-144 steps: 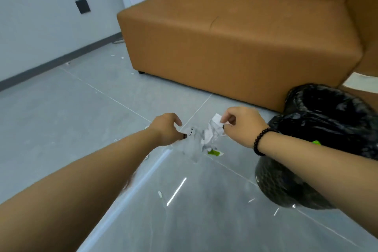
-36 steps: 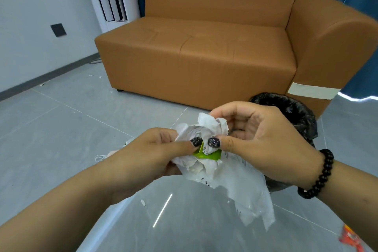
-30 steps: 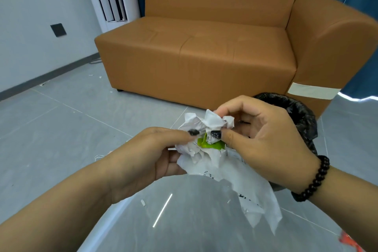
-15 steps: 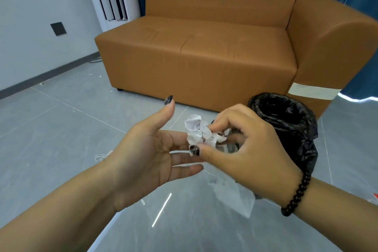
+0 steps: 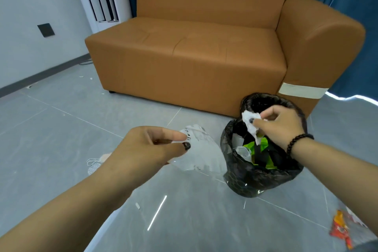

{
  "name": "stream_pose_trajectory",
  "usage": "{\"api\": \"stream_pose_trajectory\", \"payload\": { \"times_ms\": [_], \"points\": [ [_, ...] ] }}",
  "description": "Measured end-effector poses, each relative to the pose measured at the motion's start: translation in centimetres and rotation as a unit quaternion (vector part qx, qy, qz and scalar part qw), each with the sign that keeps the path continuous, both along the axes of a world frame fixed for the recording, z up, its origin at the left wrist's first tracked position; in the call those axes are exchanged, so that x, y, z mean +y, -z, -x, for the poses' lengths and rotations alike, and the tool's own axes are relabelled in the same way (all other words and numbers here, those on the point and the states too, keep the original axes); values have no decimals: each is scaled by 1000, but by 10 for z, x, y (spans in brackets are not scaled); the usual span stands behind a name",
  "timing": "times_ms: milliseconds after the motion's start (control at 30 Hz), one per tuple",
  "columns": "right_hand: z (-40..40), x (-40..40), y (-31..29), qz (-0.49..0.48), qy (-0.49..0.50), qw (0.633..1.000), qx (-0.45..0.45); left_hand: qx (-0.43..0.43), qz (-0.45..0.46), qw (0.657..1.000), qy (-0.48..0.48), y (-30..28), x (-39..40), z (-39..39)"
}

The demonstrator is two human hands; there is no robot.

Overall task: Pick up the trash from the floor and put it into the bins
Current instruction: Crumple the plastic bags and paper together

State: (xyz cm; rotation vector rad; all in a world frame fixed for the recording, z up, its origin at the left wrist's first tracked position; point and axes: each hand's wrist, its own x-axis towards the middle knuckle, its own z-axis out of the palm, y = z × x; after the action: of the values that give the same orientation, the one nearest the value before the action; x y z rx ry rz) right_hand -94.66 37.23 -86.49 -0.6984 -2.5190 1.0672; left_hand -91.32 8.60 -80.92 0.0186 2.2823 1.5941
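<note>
Left hand [image 5: 151, 147] pinches clear wrapper [image 5: 201, 149]; its black print seems illegible.

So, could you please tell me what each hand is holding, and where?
The right hand pinches crumpled paper at its top, over the bin. The left hand pinches a clear plastic wrapper by its upper edge.

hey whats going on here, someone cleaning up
Yes, a person is clearing litter off the floor. Their right hand pinches a crumpled white paper over the open black-lined bin, which stands in front of the brown sofa and already holds green and white scraps. Their left hand pinches a clear plastic wrapper beside the bin. An orange snack wrapper and a white scrap lie on the floor.
</note>
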Motion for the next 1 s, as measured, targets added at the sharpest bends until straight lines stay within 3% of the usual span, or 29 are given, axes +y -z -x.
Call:
{"api": "stream_pose_trajectory", "payload": {
  "times_ms": [100, 233, 400, 567, 667, 767, 900, 1000],
  "points": [
    [-1, 14, 40, -49, -14, 996, -76, 13, -9, 999, -30, 1, -5, 3],
    [3, 31, 72, -100, -18, 988, -114, 36, -21, 999, -21, 3, -10, 5],
    [18, 38, 94, -171, -32, 966, -191, 115, 64, 991, 31, 9, -14, 2],
    [32, 30, 108, -110, -41, 951, -285, 223, 159, 962, -15, 13, -19, 10],
    [39, 4, 71, -72, -40, 974, -212, 268, 194, 944, -3, 11, -22, 15],
    [38, -37, 15, -26, -110, 988, -109, 291, 196, 935, 53, 12, -23, 20],
    [10, -81, -44, 97, -211, 973, -5, 313, 164, 930, 105, 9, -21, 19],
    [-25, -93, -61, 91, -295, 949, -61, 336, 137, 926, 105, 9, -23, 17]
  ]
}}
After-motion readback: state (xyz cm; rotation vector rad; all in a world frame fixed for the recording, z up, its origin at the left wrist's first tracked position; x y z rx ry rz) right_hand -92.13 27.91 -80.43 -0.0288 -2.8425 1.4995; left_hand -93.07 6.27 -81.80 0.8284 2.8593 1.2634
